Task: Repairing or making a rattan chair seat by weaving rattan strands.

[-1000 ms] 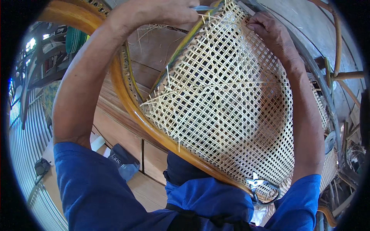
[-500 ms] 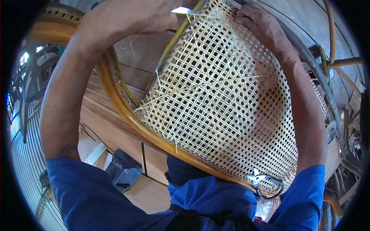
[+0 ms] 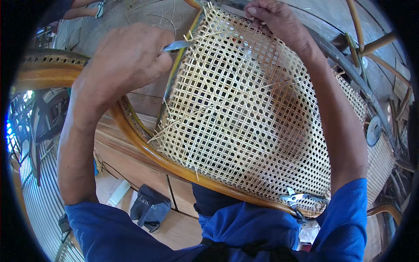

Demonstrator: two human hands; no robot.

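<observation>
My left hand (image 3: 135,56) is closed round a flat metal-bladed tool (image 3: 178,45), whose handle is hidden in the fist. Its blade reaches the left edge of a woven cane panel (image 3: 235,109), where short strand ends stick out. My right hand (image 3: 276,19) is over the panel's far edge, thumb and fingers pressed together; what they pinch is too small to make out. A curved, varnished rattan frame (image 3: 174,172) borders the panel's near side. One loose cane strand (image 3: 244,95) lies slantwise across the weave.
Pruning shears (image 3: 297,198) lie on the panel's near right corner. A dark pouch (image 3: 150,207) rests on wooden boards at the lower left. Rattan poles (image 3: 379,45) stand at the far right, and another person's leg (image 3: 80,12) shows at the far left.
My left hand has moved down and left with the bladed tool, back from the panel's top corner. The right hand has shifted slightly up and left. The view has also shifted.
</observation>
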